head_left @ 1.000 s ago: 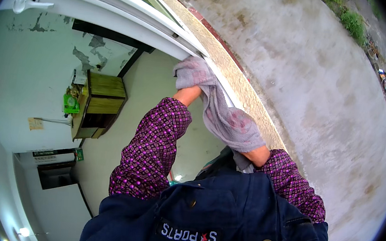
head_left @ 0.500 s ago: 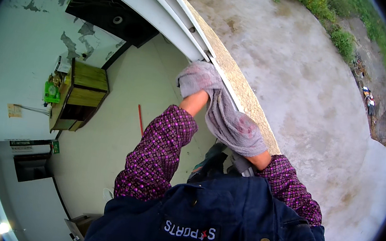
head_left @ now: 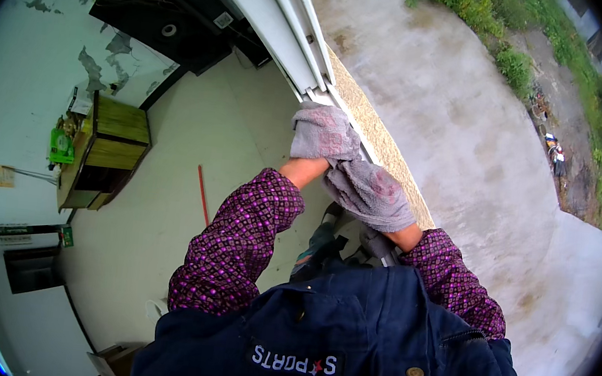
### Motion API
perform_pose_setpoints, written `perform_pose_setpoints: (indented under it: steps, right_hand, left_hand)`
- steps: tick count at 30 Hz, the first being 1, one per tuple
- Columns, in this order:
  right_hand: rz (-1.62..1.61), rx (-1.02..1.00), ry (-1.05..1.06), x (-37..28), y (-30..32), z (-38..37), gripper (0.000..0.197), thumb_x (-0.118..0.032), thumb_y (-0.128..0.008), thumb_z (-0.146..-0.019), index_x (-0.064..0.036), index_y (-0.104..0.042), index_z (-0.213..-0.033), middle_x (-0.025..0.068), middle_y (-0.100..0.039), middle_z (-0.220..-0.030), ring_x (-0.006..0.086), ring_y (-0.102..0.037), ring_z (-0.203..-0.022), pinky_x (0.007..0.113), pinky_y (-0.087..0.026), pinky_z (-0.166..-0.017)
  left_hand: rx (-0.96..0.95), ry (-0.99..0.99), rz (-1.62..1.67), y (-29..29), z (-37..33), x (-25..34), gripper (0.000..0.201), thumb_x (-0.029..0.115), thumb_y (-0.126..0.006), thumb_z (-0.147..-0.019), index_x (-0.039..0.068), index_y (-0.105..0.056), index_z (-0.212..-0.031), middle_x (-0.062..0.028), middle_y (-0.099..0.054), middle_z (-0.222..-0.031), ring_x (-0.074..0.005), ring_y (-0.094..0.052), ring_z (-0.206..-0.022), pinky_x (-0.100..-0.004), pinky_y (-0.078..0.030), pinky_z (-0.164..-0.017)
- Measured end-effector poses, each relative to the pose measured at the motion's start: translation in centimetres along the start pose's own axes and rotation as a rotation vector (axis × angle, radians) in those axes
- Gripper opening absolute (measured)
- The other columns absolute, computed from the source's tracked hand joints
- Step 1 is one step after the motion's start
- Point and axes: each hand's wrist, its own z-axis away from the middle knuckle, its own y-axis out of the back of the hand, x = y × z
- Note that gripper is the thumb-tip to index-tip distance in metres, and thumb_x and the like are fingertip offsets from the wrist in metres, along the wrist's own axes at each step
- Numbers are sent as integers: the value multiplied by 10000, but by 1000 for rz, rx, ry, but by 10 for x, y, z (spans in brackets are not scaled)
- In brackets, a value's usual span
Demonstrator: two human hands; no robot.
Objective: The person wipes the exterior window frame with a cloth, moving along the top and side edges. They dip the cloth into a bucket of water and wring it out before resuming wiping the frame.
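A grey towel (head_left: 370,194) with faint reddish marks covers both of my hands and hides my fingers. My left hand (head_left: 306,171) is gripping its far end, by the white window frame (head_left: 289,25) where the bottom track shows. Closer to my body, my right hand (head_left: 406,237) has hold of the other end, beside the speckled tan outer sill (head_left: 381,134). Between the two hands the cloth is bunched, and they almost touch. The towel lies against the inner edge of the window track.
Indoors, on the left, stand a wooden cabinet (head_left: 116,150) and a black speaker-like box (head_left: 160,23) against a peeling wall. A thin red stick (head_left: 203,194) lies on the pale floor. Outside, far below the sill, is a concrete yard (head_left: 456,109) with greenery beyond.
My hands have drawn closer together, and the stretch of towel between them has bunched up. The view has turned slightly, so the room's furniture sits further left.
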Motion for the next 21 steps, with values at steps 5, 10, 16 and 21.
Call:
perform_pose_setpoints:
  steps: [5, 10, 16, 21]
  right_hand:
    - [108, 92, 39, -22, 4, 24, 461, -159, -370, -942, -77, -292, -1388, 75, -270, -1452, 204, -305, -1324, 347, -270, -1078]
    - [-623, -463, -459, -56, 38, 69, 370, -146, -525, -909, -72, -486, -1269, 91, -535, -1231, 186, -518, -1101, 319, -415, -945]
    - [-674, -426, -546, -58, 93, 29, 132, -121, -616, -853, -33, -676, -932, 74, -652, -982, 156, -615, -818, 279, -495, -728]
    - [78, 135, -208, -25, 72, -50, 123, -84, -629, -787, -51, -655, -902, 89, -561, -829, 214, -568, -789, 351, -457, -693]
  left_hand:
    - [234, 111, 298, -53, 9, -14, 458, 318, -463, -902, 56, -434, -1277, -139, -479, -1255, -256, -444, -1174, -335, -349, -1007]
    - [376, 75, 1017, -101, 69, -53, 496, 281, -477, -904, 62, -369, -1336, -126, -427, -1324, -262, -402, -1224, -352, -315, -1046]
    - [16, 51, 2417, -51, 99, -33, 500, 288, -409, -952, 60, -297, -1382, -113, -380, -1375, -255, -384, -1246, -374, -315, -1057]
    - [-93, -225, 2401, 20, 102, -13, 510, 268, -422, -940, 43, -292, -1379, -104, -365, -1386, -233, -371, -1262, -346, -299, -1070]
